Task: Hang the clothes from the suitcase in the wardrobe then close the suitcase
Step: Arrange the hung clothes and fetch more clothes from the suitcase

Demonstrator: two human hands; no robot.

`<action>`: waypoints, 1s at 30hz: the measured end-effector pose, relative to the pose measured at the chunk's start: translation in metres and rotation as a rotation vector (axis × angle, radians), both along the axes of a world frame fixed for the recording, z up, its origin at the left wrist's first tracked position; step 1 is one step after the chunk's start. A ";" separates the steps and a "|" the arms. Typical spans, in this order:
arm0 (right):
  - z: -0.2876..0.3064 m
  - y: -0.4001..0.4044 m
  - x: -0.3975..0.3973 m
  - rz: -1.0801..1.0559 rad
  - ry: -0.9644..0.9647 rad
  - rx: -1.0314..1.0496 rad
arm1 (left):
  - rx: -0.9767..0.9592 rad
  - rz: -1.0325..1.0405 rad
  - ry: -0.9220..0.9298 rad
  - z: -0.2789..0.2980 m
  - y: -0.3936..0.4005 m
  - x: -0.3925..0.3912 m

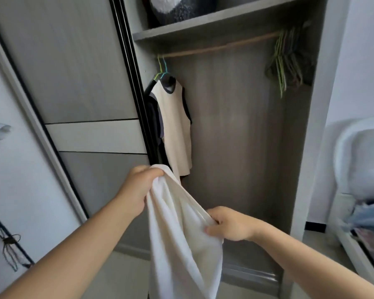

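I hold a white garment (pixel 181 229) up in front of the open grey wardrobe (pixel 242 130). My left hand (pixel 138 188) grips its upper edge and my right hand (pixel 229 225) grips the cloth lower to the right; the rest hangs down between my arms. A cream sleeveless top with dark trim (pixel 177 126) hangs on a hanger at the left end of the wooden rail (pixel 220 47), with dark clothes behind it. Several bare hangers (pixel 287 61) are bunched at the rail's right end. The open suitcase (pixel 365 225) with clothes inside shows at the right edge.
The wardrobe's sliding door (pixel 73 83) stands to the left. A shelf (pixel 214 22) above the rail holds a dark and white bundle. A white rounded object (pixel 358 160) sits at the right above the suitcase. A wall with a hanging cord (pixel 11 249) is at far left.
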State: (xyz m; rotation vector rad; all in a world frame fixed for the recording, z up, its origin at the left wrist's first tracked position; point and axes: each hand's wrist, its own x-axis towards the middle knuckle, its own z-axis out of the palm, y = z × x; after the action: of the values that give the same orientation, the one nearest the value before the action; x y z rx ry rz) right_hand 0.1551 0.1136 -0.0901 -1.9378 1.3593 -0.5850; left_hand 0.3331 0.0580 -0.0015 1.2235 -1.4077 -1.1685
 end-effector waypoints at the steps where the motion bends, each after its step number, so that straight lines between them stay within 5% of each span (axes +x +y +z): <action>1: -0.002 -0.003 -0.015 -0.009 0.067 0.009 | 0.019 -0.021 -0.046 -0.004 -0.002 -0.002; 6: 0.023 -0.022 -0.090 -0.111 0.454 -0.166 | 0.070 -0.101 -0.247 -0.009 -0.044 -0.018; 15: 0.117 -0.069 -0.207 -0.150 0.627 -0.411 | 0.028 -0.502 -0.550 0.040 -0.112 -0.121; 21: 0.140 -0.108 -0.258 -0.094 0.758 -0.507 | 0.057 -0.519 -0.664 0.042 -0.163 -0.172; 30: 0.151 -0.193 -0.311 -0.242 0.771 -0.441 | -0.112 -0.510 -0.472 0.072 -0.244 -0.243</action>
State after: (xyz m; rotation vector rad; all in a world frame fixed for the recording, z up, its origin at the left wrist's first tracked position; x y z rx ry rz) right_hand -0.1556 -0.0797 0.0612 -2.5169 2.0944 -0.2501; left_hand 0.0898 -0.1857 0.0702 1.1368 -2.2047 -1.1486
